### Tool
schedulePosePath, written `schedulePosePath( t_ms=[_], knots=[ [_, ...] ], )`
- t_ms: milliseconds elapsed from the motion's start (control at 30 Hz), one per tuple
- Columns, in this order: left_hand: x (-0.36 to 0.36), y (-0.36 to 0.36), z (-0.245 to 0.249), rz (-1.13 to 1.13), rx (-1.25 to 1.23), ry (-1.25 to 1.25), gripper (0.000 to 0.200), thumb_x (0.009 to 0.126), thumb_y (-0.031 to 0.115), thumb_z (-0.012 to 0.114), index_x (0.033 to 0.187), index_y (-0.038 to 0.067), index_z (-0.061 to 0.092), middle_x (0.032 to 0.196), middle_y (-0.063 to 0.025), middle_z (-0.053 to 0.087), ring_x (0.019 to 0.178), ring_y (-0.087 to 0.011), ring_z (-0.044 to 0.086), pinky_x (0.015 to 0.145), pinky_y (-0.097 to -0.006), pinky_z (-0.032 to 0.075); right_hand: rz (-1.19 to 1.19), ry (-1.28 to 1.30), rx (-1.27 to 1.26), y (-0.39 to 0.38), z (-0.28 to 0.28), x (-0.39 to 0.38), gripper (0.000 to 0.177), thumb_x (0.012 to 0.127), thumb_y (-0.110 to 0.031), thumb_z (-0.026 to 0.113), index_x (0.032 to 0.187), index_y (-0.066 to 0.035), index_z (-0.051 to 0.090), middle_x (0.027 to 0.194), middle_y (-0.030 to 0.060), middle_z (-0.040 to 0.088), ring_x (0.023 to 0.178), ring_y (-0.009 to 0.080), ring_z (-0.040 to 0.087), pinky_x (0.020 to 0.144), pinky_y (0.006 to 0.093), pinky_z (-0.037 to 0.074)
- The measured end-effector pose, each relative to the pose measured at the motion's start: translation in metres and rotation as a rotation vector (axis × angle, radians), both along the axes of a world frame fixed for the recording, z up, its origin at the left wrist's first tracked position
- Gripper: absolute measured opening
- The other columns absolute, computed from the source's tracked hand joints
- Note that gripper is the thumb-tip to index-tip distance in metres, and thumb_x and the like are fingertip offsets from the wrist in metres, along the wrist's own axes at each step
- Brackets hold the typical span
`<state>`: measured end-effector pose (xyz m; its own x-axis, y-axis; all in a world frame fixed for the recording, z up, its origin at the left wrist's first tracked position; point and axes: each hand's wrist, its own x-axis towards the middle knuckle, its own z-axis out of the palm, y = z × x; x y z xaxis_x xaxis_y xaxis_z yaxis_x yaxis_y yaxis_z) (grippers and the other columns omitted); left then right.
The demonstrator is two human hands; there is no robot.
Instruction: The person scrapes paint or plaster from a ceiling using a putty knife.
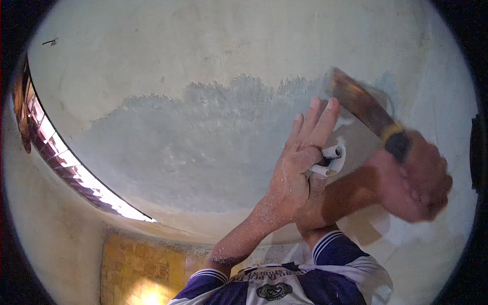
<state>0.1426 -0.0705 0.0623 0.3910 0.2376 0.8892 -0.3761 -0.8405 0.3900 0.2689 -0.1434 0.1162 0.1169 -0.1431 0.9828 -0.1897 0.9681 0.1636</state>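
Near the centre right, my left hand (300, 162) is raised against the wall, its fingers stretched upward, with a curled white piece (333, 161) held at the thumb and palm. My right hand (419, 178) is closed round the dark handle of a scraper-like tool (363, 104), whose brown, slightly blurred upper part points up and left towards the wall. My right forearm passes behind my left hand. White dust lies on my left hand and forearm.
The wall (213, 137) has a darker grey patch with a ragged upper edge. At the left is a long opening with bars (76, 170). Yellowish tiled flooring (137, 262) shows at the lower left. A dark object (476, 152) stands at the right edge.
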Motion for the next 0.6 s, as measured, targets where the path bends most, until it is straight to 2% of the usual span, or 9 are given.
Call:
schedulePosePath(
  t_ms=[67,167,367,400,500,600],
  knots=[
    [0.0,0.0,0.003,-0.018,-0.034,-0.015,0.052,0.096,0.038,0.044,0.105,-0.009,0.062,0.155,-0.0215,0.028,0.145,-0.0439,0.018,0.117,-0.0538,0.013,-0.065,-0.022,-0.051,0.024,0.006,-0.004,0.034,0.09,-0.043,0.049,0.075,-0.014,0.059,0.073,0.0061,0.059,0.067,0.0246,0.058,0.065,0.0386,0.047],
    [-0.011,0.003,0.014,-0.047,0.079,0.033,0.059,0.099,0.044,0.037,0.099,-0.01,0.062,0.155,-0.0222,0.028,0.145,-0.0451,0.017,0.117,-0.0539,0.012,-0.064,0.007,-0.033,0.012,0.006,-0.009,0.034,0.091,-0.042,0.048,0.075,-0.014,0.058,0.072,0.0054,0.059,0.066,0.0231,0.057,0.063,0.0374,0.046],
    [-0.001,0.003,0.004,-0.048,0.02,-0.019,0.067,0.1,0.051,0.033,0.11,-0.011,0.058,0.156,-0.0201,0.026,0.145,-0.0445,0.018,0.117,-0.0543,0.012,-0.094,0.016,-0.032,0.0,0.006,-0.009,0.034,0.092,-0.041,0.045,0.073,-0.015,0.057,0.071,0.004,0.058,0.062,0.0201,0.055,0.061,0.0348,0.044],
    [0.001,0.0,0.002,-0.062,0.013,-0.016,0.067,0.099,0.051,0.033,0.111,-0.01,0.058,0.156,-0.0199,0.026,0.145,-0.044,0.018,0.117,-0.0543,0.012,-0.144,0.095,-0.032,-0.002,0.005,-0.016,0.035,0.092,-0.04,0.045,0.067,-0.017,0.053,0.064,0.0017,0.053,0.055,0.0169,0.049,0.055,0.0325,0.04],
    [0.009,0.016,-0.01,-0.076,0.032,0.055,0.067,0.099,0.051,0.034,0.116,-0.01,0.057,0.156,-0.0199,0.027,0.145,-0.0437,0.018,0.117,-0.054,0.012,-0.127,0.086,-0.006,0.006,0.013,-0.014,0.033,0.09,-0.037,0.045,0.064,-0.018,0.046,0.06,0.0003,0.045,0.053,0.0154,0.041,0.053,0.0322,0.034],
    [0.022,0.017,-0.015,-0.086,0.069,-0.041,0.067,0.099,0.051,0.034,0.122,-0.009,0.054,0.155,-0.0204,0.028,0.145,-0.0441,0.019,0.117,-0.0535,0.012,-0.108,0.09,-0.014,0.006,0.01,-0.009,0.032,0.089,-0.034,0.046,0.061,-0.019,0.04,0.057,-0.001,0.037,0.051,0.014,0.033,0.051,0.0319,0.028]
  ],
)
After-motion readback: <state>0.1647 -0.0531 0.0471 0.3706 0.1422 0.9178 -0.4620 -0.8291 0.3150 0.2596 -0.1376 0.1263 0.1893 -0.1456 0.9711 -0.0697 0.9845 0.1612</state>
